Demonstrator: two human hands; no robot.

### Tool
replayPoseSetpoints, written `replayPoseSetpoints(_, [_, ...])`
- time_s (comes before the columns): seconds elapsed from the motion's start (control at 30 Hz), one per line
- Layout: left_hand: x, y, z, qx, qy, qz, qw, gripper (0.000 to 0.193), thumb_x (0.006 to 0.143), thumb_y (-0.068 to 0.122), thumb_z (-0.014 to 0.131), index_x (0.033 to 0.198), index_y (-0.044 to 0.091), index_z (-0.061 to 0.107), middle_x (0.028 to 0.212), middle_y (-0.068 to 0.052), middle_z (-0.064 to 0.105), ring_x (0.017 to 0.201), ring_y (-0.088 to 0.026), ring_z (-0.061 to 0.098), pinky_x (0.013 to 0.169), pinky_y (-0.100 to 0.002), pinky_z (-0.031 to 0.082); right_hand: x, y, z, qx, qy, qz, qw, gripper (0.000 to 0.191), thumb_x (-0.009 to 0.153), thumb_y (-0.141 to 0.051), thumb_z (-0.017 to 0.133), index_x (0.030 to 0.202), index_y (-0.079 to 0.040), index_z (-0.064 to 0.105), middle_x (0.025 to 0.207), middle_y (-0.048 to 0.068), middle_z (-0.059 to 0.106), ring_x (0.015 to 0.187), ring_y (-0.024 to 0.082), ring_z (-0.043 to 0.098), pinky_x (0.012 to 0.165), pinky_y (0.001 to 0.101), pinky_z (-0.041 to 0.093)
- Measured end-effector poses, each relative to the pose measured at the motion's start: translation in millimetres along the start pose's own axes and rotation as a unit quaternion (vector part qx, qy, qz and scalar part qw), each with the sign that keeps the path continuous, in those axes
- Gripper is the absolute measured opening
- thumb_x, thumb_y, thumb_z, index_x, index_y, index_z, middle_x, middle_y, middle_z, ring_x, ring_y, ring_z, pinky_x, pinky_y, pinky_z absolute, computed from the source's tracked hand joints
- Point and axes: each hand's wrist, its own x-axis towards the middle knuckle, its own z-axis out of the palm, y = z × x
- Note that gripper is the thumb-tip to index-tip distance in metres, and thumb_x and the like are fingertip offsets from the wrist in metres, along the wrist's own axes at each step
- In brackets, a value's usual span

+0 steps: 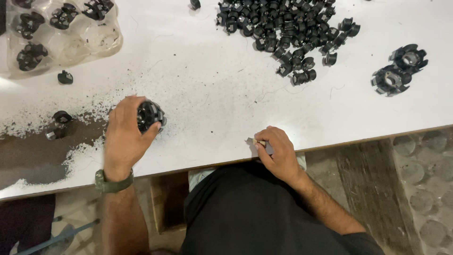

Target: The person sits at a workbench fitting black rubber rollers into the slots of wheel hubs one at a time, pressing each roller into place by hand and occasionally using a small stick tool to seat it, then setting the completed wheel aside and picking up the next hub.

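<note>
The left hand (123,137) has its grip closed around a round black slotted part (151,115), fingers curled over the top and the thumb against its near side, the part resting on the white desk (212,94) left of centre. The right hand (278,151) pinches a small grey blade-like piece (252,141) between thumb and fingers, a narrow grip, right at the near edge of the desk (the wrist already hangs past that edge). Between the two hands lies a stretch of bare white surface, and more bare surface runs from there toward the far side. Left of the held part the desk is dusted with dark powder (42,151), thick toward the near left corner, and two small black pieces (59,123) sit in it, with another small piece (65,77) farther off. At the far left stands a clear plastic tray (108,42) with round pockets, several holding black parts. On the far side, right of centre, a large heap of small black clips (283,33) spreads out, well apart from both hands. Near the right edge lie two more round slotted parts (398,68), touching each other. The near desk edge runs slanting across the view, higher on the right, with the person's dark clothing below it.
</note>
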Motion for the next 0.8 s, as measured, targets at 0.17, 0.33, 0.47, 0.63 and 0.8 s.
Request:
replayPoseSetpoints(0.17, [3.0,3.7,-3.5,0.045,0.023,0.028,0.998,0.095,0.074,0.023,0.085,0.154,-0.002,0.039,0.137,-0.025,0.055,0.128,-0.040,0.051,0.107,-0.057,0.045,2.1,-3.4,1.8,-0.083,-0.022,-0.009,0.996,0.024,0.082,-0.006,0.078,0.102,-0.008,0.064,0.099,0.009,0.065,0.110,0.034,0.062,0.108,0.0561,0.041])
replayPoseSetpoints(0.33, [-23.8,79.5,46.0,-0.044,-0.033,0.124,0.991,0.091,0.077,0.031,0.085,0.151,0.003,0.041,0.133,-0.021,0.059,0.123,-0.035,0.054,0.100,-0.049,0.049,-0.1,1.6,2.3,-0.089,-0.046,0.032,0.994,0.022,0.086,-0.007,0.078,0.104,-0.008,0.064,0.097,0.007,0.065,0.100,0.028,0.060,0.112,0.0562,0.040])
replayPoseSetpoints(0.47, [-28.2,128.8,79.7,-0.090,-0.080,0.140,0.983,0.092,0.073,0.030,0.086,0.150,0.003,0.043,0.139,-0.019,0.055,0.124,-0.036,0.051,0.103,-0.052,0.043,-6.2,4.6,-1.2,-0.098,-0.005,0.040,0.994,0.023,0.086,-0.006,0.076,0.105,-0.007,0.063,0.098,0.007,0.066,0.101,0.027,0.063,0.118,0.0603,0.034])
replayPoseSetpoints(0.63, [-34.7,124.8,84.3,-0.170,0.003,0.155,0.973,0.087,0.071,0.029,0.088,0.142,0.001,0.047,0.148,-0.028,0.043,0.131,-0.042,0.044,0.106,-0.056,0.039,-8.9,7.4,-6.2,-0.029,0.030,0.079,0.996,0.022,0.089,-0.006,0.074,0.107,-0.007,0.061,0.101,0.007,0.068,0.093,0.027,0.065,0.122,0.0577,0.037])
replayPoseSetpoints(0.8, [-35.7,124.2,96.2,-0.173,0.027,0.128,0.976,0.040,0.084,0.017,0.081,0.117,0.005,0.063,0.142,-0.021,0.051,0.129,-0.037,0.054,0.106,-0.052,0.047,7.0,3.1,9.0,0.045,0.021,0.029,0.998,0.023,0.090,-0.005,0.074,0.108,-0.006,0.060,0.104,0.008,0.069,0.103,0.028,0.069,0.114,0.0533,0.045])
